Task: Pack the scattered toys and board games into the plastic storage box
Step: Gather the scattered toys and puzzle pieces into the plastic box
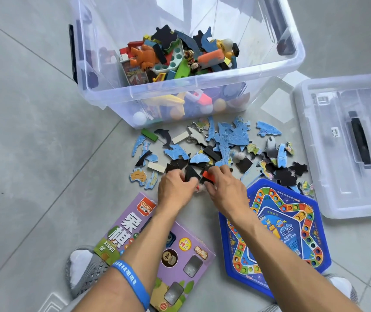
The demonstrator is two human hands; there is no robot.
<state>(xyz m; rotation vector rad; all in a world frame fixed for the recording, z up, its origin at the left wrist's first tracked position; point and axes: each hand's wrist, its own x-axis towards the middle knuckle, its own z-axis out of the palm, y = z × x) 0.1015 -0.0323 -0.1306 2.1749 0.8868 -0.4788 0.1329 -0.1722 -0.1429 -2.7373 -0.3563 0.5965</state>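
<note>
Left hand (175, 188) closed on black puzzle pieces (191, 173), right hand (222, 185) pinching a red block (209, 176) (both on the floor); beyond the hands, storage box (202, 91), partly filled.

Puzzle pieces (225, 145) before storage box (103, 95), lid (315, 154) right

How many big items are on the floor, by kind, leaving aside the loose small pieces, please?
Storage box: 1
Box lid: 1
Boxed board game, purple: 1
Hexagonal game board, blue: 1
Total: 4
</note>
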